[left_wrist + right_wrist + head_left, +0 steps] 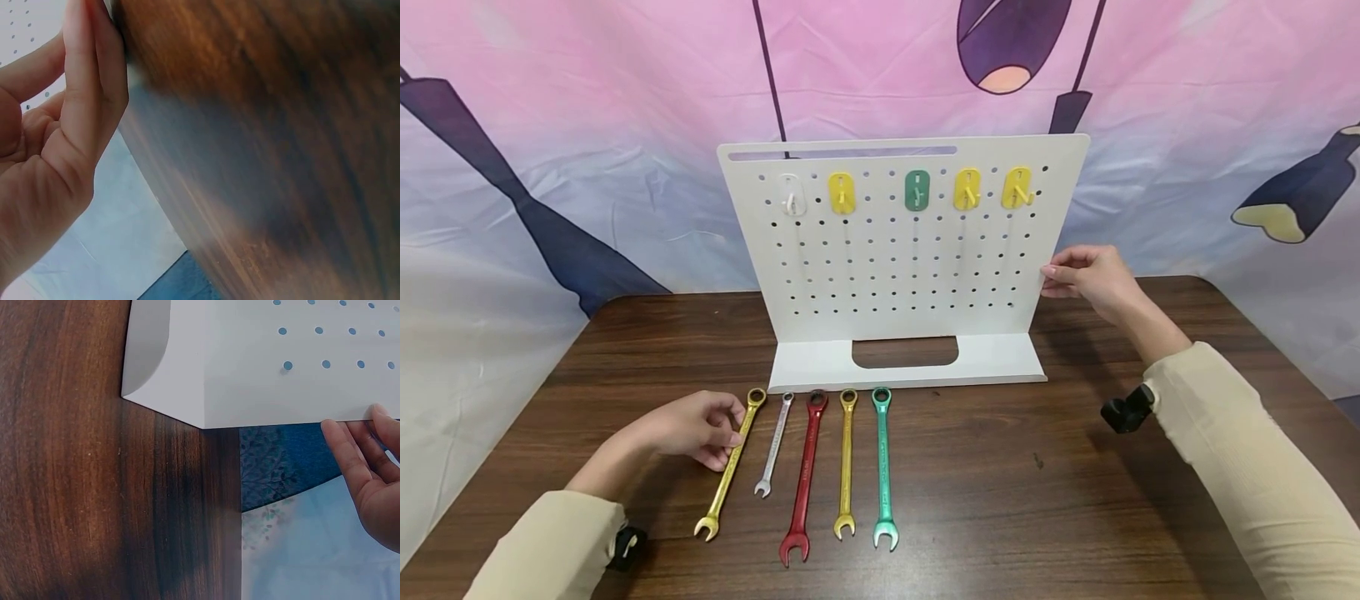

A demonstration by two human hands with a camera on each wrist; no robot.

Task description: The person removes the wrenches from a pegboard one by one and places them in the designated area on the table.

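On the table's left side, my left hand [696,429] pinches the shank of a yellow combination wrench [727,479], the leftmost of a row; in the left wrist view the wrench is hidden. A silver wrench [773,450], a red wrench [805,483], a second yellow wrench [846,467] and a green wrench [883,475] lie beside it, ring ends toward the board. The white pegboard [895,325] stands behind them. My right hand [1093,279] grips its right edge between thumb and fingers, also seen on the board's rim in the right wrist view.
Along the pegboard's upper part sit a white hook [792,196], a green hook [917,192] and several yellow ones, such as the yellow hook [842,194] at left. The dark wooden table [1000,483] ends at a patterned cloth backdrop [647,125].
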